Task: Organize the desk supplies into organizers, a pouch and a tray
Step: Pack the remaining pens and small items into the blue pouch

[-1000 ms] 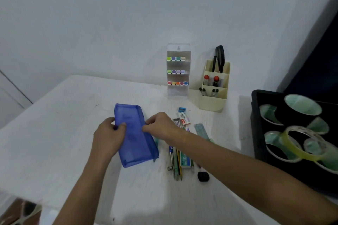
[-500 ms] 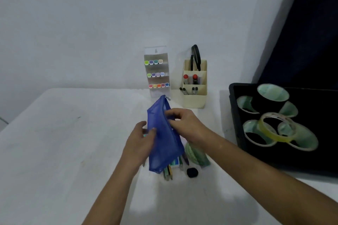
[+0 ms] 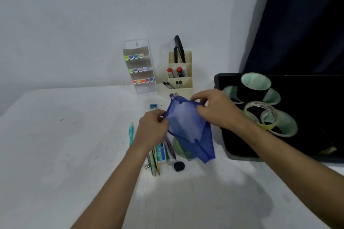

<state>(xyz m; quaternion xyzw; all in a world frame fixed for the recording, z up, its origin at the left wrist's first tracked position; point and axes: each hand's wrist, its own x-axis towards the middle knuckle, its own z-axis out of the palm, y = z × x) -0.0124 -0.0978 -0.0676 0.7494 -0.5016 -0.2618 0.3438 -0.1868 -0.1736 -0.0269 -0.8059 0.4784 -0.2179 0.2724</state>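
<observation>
A blue mesh pouch (image 3: 188, 128) hangs above the white table, mouth up and spread apart. My left hand (image 3: 153, 128) pinches its left rim and my right hand (image 3: 216, 109) pinches the right rim near the zipper pull. Under the pouch lie pencils and pens (image 3: 154, 161), a lead box (image 3: 160, 152), a black eraser (image 3: 179, 166), a green roll (image 3: 180, 148), a teal pen (image 3: 131, 135) and a blue sharpener (image 3: 153, 106).
A clear marker organizer (image 3: 138, 67) and a cream organizer (image 3: 180, 72) with scissors and markers stand against the wall. A black tray (image 3: 234, 151) at the right holds several tape rolls (image 3: 260, 109). A dark curtain hangs behind it.
The pouch was lifted off the table and turned upright, then carried right. Both hands have pulled its mouth apart. The view swung to the right.
</observation>
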